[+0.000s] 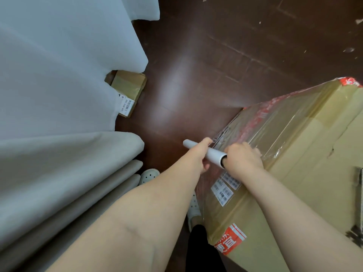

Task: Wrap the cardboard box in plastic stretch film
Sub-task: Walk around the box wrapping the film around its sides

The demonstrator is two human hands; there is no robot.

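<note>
We grip the stretch film roll (214, 153) at the cardboard box (306, 154)'s left edge, left hand (199, 157) round its middle, right hand (242, 159) at its end. Film (275, 122) covers the box top; a small carton (128, 91) lies well left.

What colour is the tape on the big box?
Red-orange tape with white print, on the cardboard box; head view, clearest at the near corner.

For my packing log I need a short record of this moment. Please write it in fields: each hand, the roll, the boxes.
left hand: grips the film roll around its middle
right hand: holds the roll's near end, at the box edge
large cardboard box: red tape; far part under clear film, near part bare
small cardboard box: on the dark floor, partly under white fabric
</note>
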